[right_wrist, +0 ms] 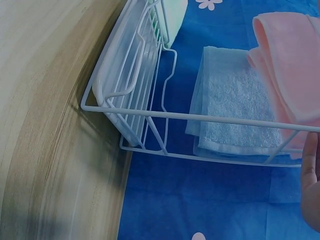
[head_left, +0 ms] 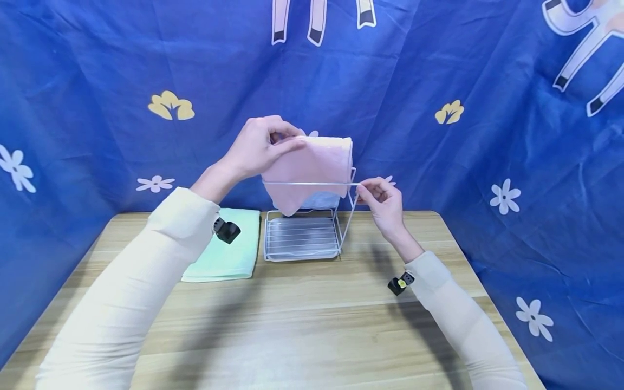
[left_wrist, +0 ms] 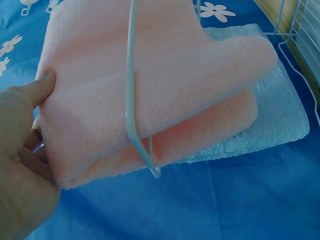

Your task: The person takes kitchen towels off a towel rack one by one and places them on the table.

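Note:
My left hand [head_left: 260,146] pinches the upper left edge of a folded pink towel [head_left: 317,162], thumb on the near face, fingers behind. The towel hangs in a fold at the top of a white wire rack [head_left: 312,183], behind its front top bar. My right hand [head_left: 382,203] grips that rack's upper right corner with thumb and fingers; in the right wrist view, the hand [right_wrist: 311,195] shows only partly at the edge. A light blue towel [right_wrist: 240,100] hangs lower on the rack, partly hidden by the pink one.
A grey-white tray [head_left: 302,235] forms the rack's base near the table's back edge. Left of it lies a folded mint green towel [head_left: 234,249], partly covered by my left sleeve. A blue patterned cloth [head_left: 219,65] hangs close behind the wooden table [head_left: 292,325].

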The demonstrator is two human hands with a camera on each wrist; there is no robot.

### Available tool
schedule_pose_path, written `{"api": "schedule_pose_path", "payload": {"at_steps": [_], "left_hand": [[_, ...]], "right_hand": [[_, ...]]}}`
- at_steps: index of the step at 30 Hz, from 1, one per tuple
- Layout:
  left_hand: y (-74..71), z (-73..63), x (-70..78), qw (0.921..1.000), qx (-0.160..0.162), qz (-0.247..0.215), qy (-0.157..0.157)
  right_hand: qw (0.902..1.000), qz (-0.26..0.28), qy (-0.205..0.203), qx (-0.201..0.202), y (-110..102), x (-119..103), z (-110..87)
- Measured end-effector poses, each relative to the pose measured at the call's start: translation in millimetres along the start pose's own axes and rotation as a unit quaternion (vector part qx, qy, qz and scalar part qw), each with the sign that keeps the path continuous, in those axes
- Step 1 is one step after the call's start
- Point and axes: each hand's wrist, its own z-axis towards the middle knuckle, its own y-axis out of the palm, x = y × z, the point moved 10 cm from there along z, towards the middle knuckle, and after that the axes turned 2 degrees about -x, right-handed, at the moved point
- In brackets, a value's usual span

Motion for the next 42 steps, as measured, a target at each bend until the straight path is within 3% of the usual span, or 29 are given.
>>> {"api": "schedule_pose_path", "payload": {"at_steps": [9, 32, 42], "left_hand": [[-18.9, -1.1, -3.0, 0.9991, 0.041, -0.006, 0.009], [-72.2, -12.5, -23.3, 0.9914, 0.118, -0.021, -0.054], [-96.7, -18.7, -29.1, 0.9862, 0.148, -0.035, -0.064]], "right_hand": [[0.9999, 0.008, -0.003, -0.007, 1.9, -0.4, -0.5], [0.9999, 0.011, 0.001, -0.007, 1.6, 1.4, 1.1], [1.0, 0.007, -0.001, -0.004, 0.6, 1.9, 1.4]]}}
